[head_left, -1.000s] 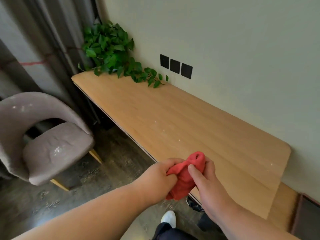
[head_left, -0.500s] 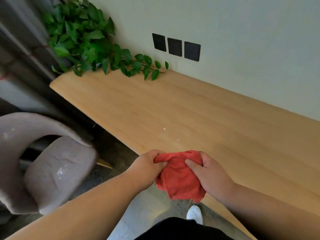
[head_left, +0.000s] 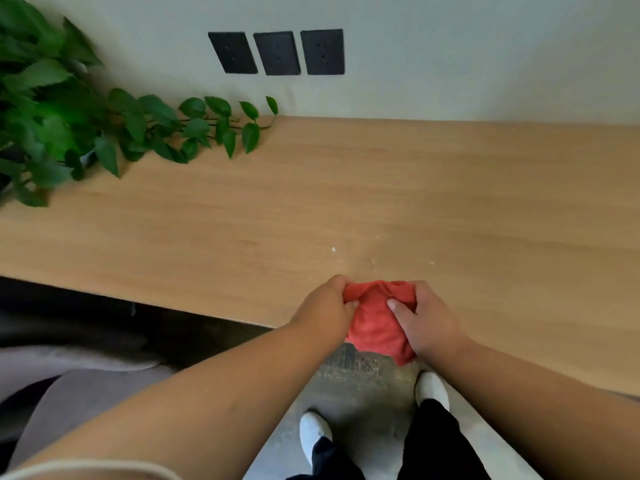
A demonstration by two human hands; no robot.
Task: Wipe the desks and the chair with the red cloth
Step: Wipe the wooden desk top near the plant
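The red cloth is bunched between both my hands, over the front edge of the wooden desk. My left hand grips its left side with curled fingers. My right hand grips the right side, thumb pressed on the cloth's front. The lower part of the cloth hangs below the desk edge. A few small white specks lie on the desk just beyond my hands. Part of the grey upholstered chair shows at the lower left, blurred.
A leafy green plant sits on the desk's far left, with vines trailing toward the middle. Three black wall sockets are on the wall behind. My white shoes and dark trousers stand on the grey floor below.
The view has swung to face the desk squarely and moved closer. Both hands kept hold of the cloth and shifted it from in front of the desk edge to over it.
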